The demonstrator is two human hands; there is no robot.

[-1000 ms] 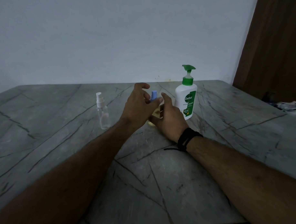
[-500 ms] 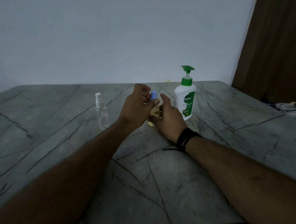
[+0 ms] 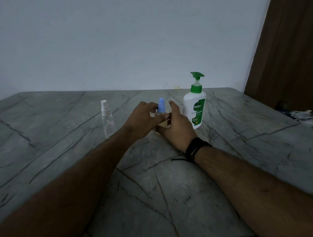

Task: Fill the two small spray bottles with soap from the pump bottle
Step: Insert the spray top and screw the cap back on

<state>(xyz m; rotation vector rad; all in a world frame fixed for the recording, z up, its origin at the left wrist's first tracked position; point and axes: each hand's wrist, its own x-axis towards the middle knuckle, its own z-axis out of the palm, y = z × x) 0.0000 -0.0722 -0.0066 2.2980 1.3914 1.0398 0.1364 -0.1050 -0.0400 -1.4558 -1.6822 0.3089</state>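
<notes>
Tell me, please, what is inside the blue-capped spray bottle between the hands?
A yellowish liquid shows low in the blue-capped spray bottle, between the left hand and right hand. The hands cover most of its body, so the fill level is hidden.

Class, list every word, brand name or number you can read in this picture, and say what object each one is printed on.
"Dettol": on the pump bottle, white lettering on its green label.
"ORIGINAL": on the same label, running vertically below the brand name.
"99.9%": lower on that label; blurred, so a likely reading only.
Smaller print on the label: too small to read.
White-capped spray bottle and blue-capped spray bottle: no text visible.
</notes>
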